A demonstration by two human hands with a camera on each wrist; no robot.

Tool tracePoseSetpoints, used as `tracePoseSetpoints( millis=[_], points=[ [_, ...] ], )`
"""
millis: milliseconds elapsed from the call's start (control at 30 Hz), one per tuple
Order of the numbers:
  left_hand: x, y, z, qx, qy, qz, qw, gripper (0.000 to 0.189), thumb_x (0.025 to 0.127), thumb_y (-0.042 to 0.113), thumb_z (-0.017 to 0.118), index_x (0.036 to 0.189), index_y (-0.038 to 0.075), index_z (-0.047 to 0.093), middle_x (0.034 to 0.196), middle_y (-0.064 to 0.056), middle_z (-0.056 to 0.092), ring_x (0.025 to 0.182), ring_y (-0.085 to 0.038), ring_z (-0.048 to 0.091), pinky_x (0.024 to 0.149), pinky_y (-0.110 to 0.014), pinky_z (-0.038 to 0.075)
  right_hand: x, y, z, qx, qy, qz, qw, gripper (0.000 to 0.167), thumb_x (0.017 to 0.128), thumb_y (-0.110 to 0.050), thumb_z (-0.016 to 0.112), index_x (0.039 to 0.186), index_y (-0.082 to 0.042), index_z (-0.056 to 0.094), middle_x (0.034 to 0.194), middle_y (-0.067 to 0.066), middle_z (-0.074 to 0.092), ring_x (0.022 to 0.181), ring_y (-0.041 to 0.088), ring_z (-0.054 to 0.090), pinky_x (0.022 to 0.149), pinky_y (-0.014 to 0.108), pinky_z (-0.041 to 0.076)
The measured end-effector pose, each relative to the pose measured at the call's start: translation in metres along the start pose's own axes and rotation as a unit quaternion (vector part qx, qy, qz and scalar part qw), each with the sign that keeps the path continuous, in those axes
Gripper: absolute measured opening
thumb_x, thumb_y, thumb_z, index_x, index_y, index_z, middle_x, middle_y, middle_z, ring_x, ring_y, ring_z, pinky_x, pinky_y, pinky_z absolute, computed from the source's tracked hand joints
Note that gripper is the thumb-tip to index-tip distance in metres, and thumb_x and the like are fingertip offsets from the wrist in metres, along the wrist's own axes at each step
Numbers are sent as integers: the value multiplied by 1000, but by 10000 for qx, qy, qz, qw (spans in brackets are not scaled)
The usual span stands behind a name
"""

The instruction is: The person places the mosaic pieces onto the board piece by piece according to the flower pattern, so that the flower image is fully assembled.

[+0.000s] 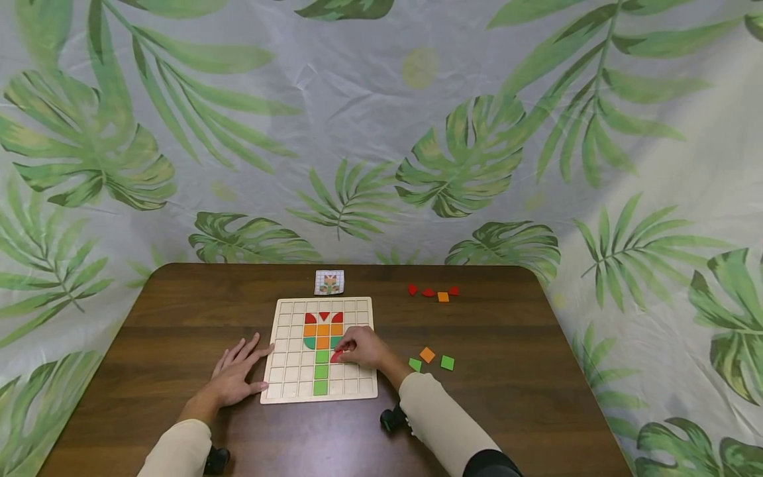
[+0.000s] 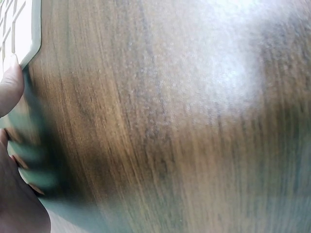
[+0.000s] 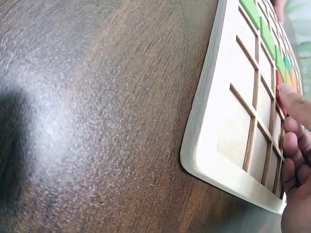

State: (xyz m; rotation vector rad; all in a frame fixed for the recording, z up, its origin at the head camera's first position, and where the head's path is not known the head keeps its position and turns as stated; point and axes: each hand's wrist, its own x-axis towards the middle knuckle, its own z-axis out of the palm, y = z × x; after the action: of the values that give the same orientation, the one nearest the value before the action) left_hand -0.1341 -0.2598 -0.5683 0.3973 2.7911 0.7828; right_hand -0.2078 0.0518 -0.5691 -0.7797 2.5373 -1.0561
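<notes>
Loose tiles (image 1: 426, 355) lie right of the board (image 1: 289, 372). On it, the right hand (image 1: 365, 346) pinches a red piece (image 1: 336, 358), orientation partly hidden; the left hand (image 1: 234, 377), spread, touches its edge.

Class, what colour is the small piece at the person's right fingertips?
The small flat piece at the right hand is red; the head view shows it best.
</notes>
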Motion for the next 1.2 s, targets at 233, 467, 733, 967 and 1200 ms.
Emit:
tracePoseSetpoints(
  millis=[233,467,733,967,1200],
  points=[
    [0,0,0,-13,13,-5,10000,75,79,32,76,144,13,44,155,-23,20,139,-50,13,107,-68,5,0,-1,-2,-192,-83,-146,9997,10,82,-16,78,90,-9,78,75,-6,58,66,3,46,60,16,40],
    [0,0,1,-68,1,11,10000,75,79,32,76,144,13,44,155,-24,20,139,-50,13,107,-67,4,-2,1,-3,81,63,-84,9999,10,82,-14,77,91,-9,76,77,-6,59,68,4,48,62,16,42],
    [1,-1,1,6,24,14,10000,75,79,34,76,144,14,44,155,-23,20,139,-49,13,107,-67,5,-17,9,-20,220,568,-13,9981,7,84,-9,73,91,-7,75,78,-4,62,67,6,49,61,19,44],
    [1,1,-2,46,15,25,10000,75,78,35,76,143,14,45,155,-24,21,138,-50,14,106,-68,6,-41,32,-43,-57,649,-101,9978,7,83,-8,75,90,-8,74,79,-3,61,69,8,51,63,21,46],
    [2,-1,0,-10,-46,-10,10000,76,79,35,76,144,14,43,155,-24,19,139,-49,12,107,-67,5,-69,59,-65,-445,481,-198,9977,11,76,-14,82,84,-12,75,79,-4,61,72,8,52,64,20,44]
  ],
)
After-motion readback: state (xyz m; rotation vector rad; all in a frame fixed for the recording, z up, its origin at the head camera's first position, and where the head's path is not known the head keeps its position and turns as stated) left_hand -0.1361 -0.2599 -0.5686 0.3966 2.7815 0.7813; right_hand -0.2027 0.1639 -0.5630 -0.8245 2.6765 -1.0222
